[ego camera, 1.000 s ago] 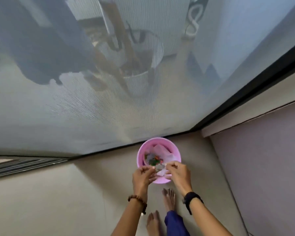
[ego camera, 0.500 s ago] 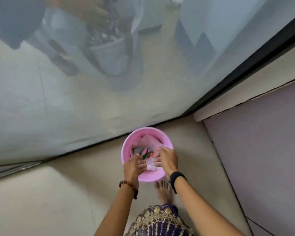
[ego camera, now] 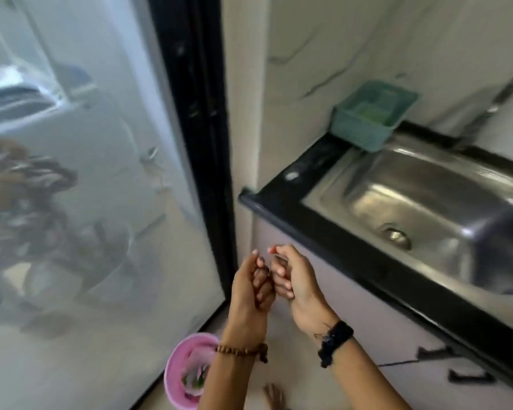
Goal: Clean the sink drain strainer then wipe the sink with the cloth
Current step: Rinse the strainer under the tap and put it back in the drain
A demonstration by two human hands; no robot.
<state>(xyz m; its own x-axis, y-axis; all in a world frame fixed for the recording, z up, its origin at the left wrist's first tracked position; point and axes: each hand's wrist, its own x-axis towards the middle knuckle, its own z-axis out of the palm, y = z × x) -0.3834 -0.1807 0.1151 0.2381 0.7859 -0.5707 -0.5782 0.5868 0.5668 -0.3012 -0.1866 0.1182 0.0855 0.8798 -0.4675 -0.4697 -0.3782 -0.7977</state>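
Below the black front edge of the table (ego camera: 323, 229), the left hand (ego camera: 251, 287) and right hand (ego camera: 290, 275) met with fingers curled toward one another; a thin grey sliver showed at the right hand's fingertips, perhaps the strainer, but blur left it impossible to tell what, if anything, either hand gripped. To do this step well, I judged that the hands should pick any last scraps off while over the pink bin (ego camera: 184, 371) on the floor, then carry the strainer level to the sink (ego camera: 427, 196) and seat it squarely in the drain (ego camera: 396, 235). That drain sat as a round metal ring in the brushed steel basin, smooth and glossy, with rounded corners. A green slotted plastic basket (ego camera: 370, 122) perched at the sink's far corner, against a pale marbled wall. No cloth was visible. Beaded and black bands circled the wrists; a frosted door with a black frame stood to the left.
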